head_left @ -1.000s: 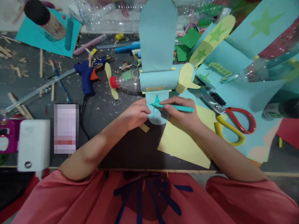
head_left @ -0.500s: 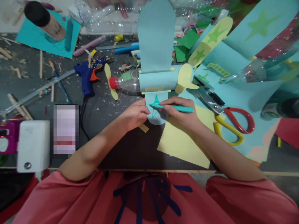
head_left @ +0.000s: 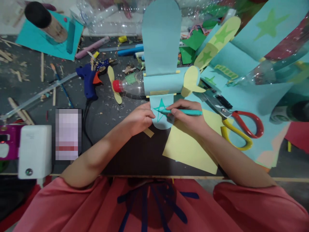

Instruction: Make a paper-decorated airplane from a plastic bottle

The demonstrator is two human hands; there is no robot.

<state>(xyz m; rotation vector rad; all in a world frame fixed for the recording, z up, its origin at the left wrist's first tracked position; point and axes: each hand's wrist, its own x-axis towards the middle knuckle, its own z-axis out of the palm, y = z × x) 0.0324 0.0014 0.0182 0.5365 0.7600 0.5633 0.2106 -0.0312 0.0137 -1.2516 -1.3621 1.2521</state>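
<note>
A model plane made from a clear plastic bottle (head_left: 131, 85) with a red cap, a yellow propeller (head_left: 113, 84) and light blue paper wings (head_left: 161, 38) lies across the dark table. My right hand (head_left: 187, 116) is closed round a teal marker (head_left: 184, 111), whose tip rests on a teal star (head_left: 159, 109) drawn on the near wing. My left hand (head_left: 140, 118) is curled and presses on that wing's left edge. A yellow paper sheet (head_left: 190, 146) lies under my right wrist.
Red and yellow scissors (head_left: 238, 127) lie to the right on blue paper. A blue glue gun (head_left: 89, 79) sits left of the propeller. A white box (head_left: 35, 149) and a phone (head_left: 68, 133) lie at the near left. Paper scraps, sticks and more bottle planes (head_left: 270, 64) crowd the back and right.
The marker tip has shifted slightly right along the star, and more of the star's outline shows. My left hand stays in place on the wing.
</note>
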